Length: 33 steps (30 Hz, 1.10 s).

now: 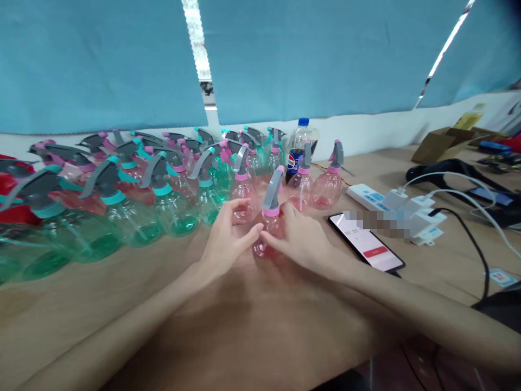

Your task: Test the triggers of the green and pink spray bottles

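Note:
A clear pink spray bottle [260, 249] with a pink collar and a grey trigger head stands upright in front of me. My right hand [303, 236] is wrapped round its right side, the thumb lying across the front. On the left, my left hand [230, 234] is curved with thumb and fingers apart; its thumb tip is at the bottle's side, and I cannot tell whether it presses on it. Just behind stands another pink spray bottle [244, 191], close to my left fingertips. Two more, a pink bottle [300, 190] and a pink bottle [326, 190], stand behind my right hand.
Several green spray bottles [175, 217] and pink ones crowd the table [228, 336] at left and back. A cola bottle [293, 157] stands behind. To the right lie a phone [376, 251], a power strip [366, 196] with chargers and cables, and a cardboard box [435, 144].

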Each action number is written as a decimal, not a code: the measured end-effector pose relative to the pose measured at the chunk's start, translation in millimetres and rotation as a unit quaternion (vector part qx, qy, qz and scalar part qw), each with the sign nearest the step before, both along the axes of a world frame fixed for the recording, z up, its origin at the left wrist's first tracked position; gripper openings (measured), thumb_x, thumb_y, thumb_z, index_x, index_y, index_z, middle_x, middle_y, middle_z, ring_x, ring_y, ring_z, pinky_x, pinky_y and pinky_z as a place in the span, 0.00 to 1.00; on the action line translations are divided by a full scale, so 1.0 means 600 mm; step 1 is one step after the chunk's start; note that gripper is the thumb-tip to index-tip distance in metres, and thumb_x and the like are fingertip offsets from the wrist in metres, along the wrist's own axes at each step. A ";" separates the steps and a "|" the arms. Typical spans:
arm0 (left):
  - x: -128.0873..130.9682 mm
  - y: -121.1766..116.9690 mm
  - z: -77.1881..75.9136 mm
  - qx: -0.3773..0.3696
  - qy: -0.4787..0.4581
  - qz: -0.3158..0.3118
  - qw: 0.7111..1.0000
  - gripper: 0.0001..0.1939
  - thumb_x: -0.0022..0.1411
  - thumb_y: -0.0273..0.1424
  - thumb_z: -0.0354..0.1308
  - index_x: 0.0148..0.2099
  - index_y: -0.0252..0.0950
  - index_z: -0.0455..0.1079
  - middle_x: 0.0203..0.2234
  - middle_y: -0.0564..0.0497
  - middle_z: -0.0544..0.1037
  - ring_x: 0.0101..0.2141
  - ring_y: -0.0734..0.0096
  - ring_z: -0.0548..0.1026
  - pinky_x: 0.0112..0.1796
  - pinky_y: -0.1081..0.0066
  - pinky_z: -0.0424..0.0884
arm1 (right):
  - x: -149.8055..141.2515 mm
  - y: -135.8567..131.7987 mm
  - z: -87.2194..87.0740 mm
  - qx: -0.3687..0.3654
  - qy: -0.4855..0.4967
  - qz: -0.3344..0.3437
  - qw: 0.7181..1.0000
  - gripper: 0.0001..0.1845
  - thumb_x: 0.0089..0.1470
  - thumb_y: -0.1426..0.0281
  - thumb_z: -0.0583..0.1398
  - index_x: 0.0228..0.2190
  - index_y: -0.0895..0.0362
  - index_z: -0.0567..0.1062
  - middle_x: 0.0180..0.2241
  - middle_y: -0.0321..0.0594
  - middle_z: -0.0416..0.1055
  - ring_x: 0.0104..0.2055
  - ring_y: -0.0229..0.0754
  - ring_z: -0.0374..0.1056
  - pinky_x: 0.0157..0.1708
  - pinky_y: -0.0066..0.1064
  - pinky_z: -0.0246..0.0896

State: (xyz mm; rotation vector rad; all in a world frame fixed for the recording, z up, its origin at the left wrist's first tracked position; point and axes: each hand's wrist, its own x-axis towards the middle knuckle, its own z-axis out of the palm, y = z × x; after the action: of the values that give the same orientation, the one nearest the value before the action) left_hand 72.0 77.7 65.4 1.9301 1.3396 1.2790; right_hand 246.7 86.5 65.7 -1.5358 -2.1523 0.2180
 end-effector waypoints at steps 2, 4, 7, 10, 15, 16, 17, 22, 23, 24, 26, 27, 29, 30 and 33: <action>0.004 -0.004 0.015 0.008 0.013 -0.012 1.000 0.26 0.58 0.36 0.61 0.57 0.38 0.59 0.54 0.43 0.67 0.54 0.58 0.68 0.52 0.56 0.67 | -0.013 -0.019 -0.004 0.014 -0.003 0.021 1.000 0.25 0.53 0.49 0.56 0.39 0.58 0.66 0.33 0.45 0.73 0.30 0.49 0.72 0.23 0.33 0.56; 0.006 -0.010 0.030 0.005 0.022 -0.019 1.000 0.27 0.57 0.36 0.62 0.57 0.38 0.59 0.54 0.43 0.68 0.53 0.58 0.68 0.51 0.56 0.67 | -0.027 -0.033 -0.008 0.029 -0.004 0.043 0.999 0.24 0.53 0.49 0.56 0.38 0.58 0.66 0.33 0.44 0.72 0.29 0.48 0.71 0.22 0.33 0.55; 0.002 -0.023 0.045 -0.011 0.038 -0.008 0.999 0.23 0.58 0.36 0.61 0.55 0.38 0.62 0.46 0.47 0.72 0.44 0.62 0.72 0.46 0.59 0.69 | -0.050 -0.047 -0.013 0.051 0.015 0.082 0.995 0.26 0.51 0.48 0.58 0.40 0.58 0.66 0.34 0.44 0.71 0.30 0.47 0.71 0.23 0.33 0.58; -0.012 -0.035 0.050 -0.011 0.036 -0.003 0.999 0.17 0.60 0.36 0.59 0.50 0.40 0.64 0.37 0.52 0.73 0.37 0.66 0.73 0.40 0.63 0.70 | -0.074 -0.056 -0.016 0.068 0.044 0.122 0.989 0.32 0.51 0.45 0.57 0.44 0.59 0.65 0.36 0.46 0.71 0.34 0.48 0.72 0.26 0.35 0.63; -0.048 -0.052 0.053 -0.007 0.013 0.004 1.000 0.10 0.60 0.31 0.56 0.45 0.40 0.65 0.32 0.54 0.71 0.34 0.68 0.72 0.37 0.67 0.69 | -0.112 -0.065 -0.025 0.075 0.067 0.181 0.978 0.36 0.52 0.41 0.52 0.43 0.61 0.65 0.39 0.50 0.72 0.41 0.53 0.70 0.34 0.42 0.68; -0.056 -0.055 0.054 -0.009 0.011 0.006 1.000 0.11 0.60 0.30 0.56 0.46 0.40 0.64 0.31 0.55 0.71 0.33 0.69 0.72 0.36 0.68 0.69 | -0.118 -0.065 -0.028 0.070 0.071 0.191 0.977 0.37 0.51 0.40 0.53 0.43 0.61 0.65 0.39 0.50 0.72 0.41 0.53 0.70 0.35 0.43 0.69; -0.064 -0.057 0.055 -0.009 0.008 0.007 1.000 0.11 0.59 0.29 0.55 0.46 0.40 0.64 0.31 0.55 0.70 0.32 0.70 0.72 0.35 0.68 0.69 | -0.125 -0.065 -0.031 0.062 0.074 0.201 0.975 0.37 0.50 0.40 0.54 0.43 0.61 0.66 0.40 0.50 0.72 0.42 0.54 0.70 0.36 0.44 0.69; -0.109 -0.059 0.054 -0.005 -0.006 0.025 1.000 0.13 0.56 0.26 0.55 0.45 0.41 0.65 0.30 0.56 0.70 0.31 0.70 0.71 0.39 0.66 0.71 | -0.148 -0.052 -0.037 0.025 0.091 0.292 0.952 0.40 0.50 0.41 0.56 0.49 0.61 0.63 0.45 0.52 0.71 0.45 0.54 0.69 0.42 0.47 0.67; -0.118 -0.059 0.053 -0.008 -0.012 0.031 0.999 0.13 0.56 0.26 0.55 0.45 0.41 0.65 0.31 0.56 0.70 0.32 0.69 0.72 0.40 0.66 0.71 | -0.151 -0.047 -0.037 0.019 0.088 0.315 0.945 0.39 0.51 0.42 0.55 0.50 0.61 0.63 0.45 0.52 0.71 0.46 0.54 0.69 0.43 0.46 0.66; -0.127 -0.059 0.051 -0.012 -0.020 0.037 0.999 0.14 0.56 0.26 0.55 0.45 0.41 0.65 0.32 0.55 0.71 0.32 0.69 0.72 0.40 0.65 0.71 | -0.152 -0.042 -0.037 0.014 0.081 0.334 0.939 0.38 0.53 0.43 0.55 0.51 0.61 0.63 0.46 0.52 0.71 0.46 0.53 0.69 0.44 0.46 0.66; -0.143 -0.060 0.049 -0.020 -0.029 0.045 0.998 0.17 0.55 0.26 0.54 0.48 0.43 0.66 0.35 0.54 0.73 0.34 0.67 0.74 0.40 0.65 0.72 | -0.152 -0.032 -0.041 0.008 0.062 0.356 0.932 0.35 0.56 0.46 0.54 0.52 0.61 0.63 0.46 0.52 0.72 0.48 0.53 0.69 0.46 0.46 0.65; -0.151 -0.061 0.048 -0.023 -0.027 0.045 0.998 0.19 0.56 0.27 0.54 0.50 0.44 0.66 0.36 0.53 0.74 0.34 0.66 0.74 0.40 0.64 0.73 | -0.150 -0.027 -0.044 0.007 0.054 0.360 0.931 0.35 0.57 0.47 0.53 0.53 0.61 0.63 0.46 0.52 0.72 0.48 0.53 0.69 0.47 0.47 0.65; -0.165 -0.063 0.049 -0.023 -0.013 0.046 0.999 0.22 0.56 0.27 0.54 0.53 0.46 0.65 0.38 0.53 0.75 0.34 0.64 0.75 0.39 0.63 0.73 | -0.144 -0.017 -0.056 0.002 0.046 0.363 0.931 0.33 0.59 0.49 0.53 0.55 0.60 0.62 0.49 0.53 0.71 0.51 0.52 0.68 0.49 0.47 0.64; -0.171 -0.065 0.050 -0.022 -0.002 0.047 0.999 0.22 0.56 0.27 0.54 0.54 0.46 0.66 0.37 0.52 0.76 0.34 0.64 0.75 0.39 0.63 0.74 | -0.140 -0.012 -0.063 0.000 0.043 0.358 0.933 0.32 0.59 0.50 0.53 0.55 0.60 0.63 0.50 0.53 0.71 0.52 0.52 0.68 0.50 0.47 0.64; -0.182 -0.068 0.055 -0.016 0.019 0.079 0.997 0.21 0.54 0.28 0.55 0.51 0.47 0.69 0.34 0.53 0.77 0.32 0.63 0.74 0.35 0.64 0.74 | -0.127 0.006 -0.088 0.005 0.029 0.343 0.939 0.28 0.61 0.54 0.54 0.55 0.59 0.66 0.54 0.54 0.68 0.56 0.52 0.65 0.53 0.48 0.63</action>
State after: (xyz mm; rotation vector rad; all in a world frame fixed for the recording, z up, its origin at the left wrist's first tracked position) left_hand -37.2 36.6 98.4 1.8664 1.5485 1.2920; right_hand 170.4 90.1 12.9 -0.7006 -2.5516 0.4685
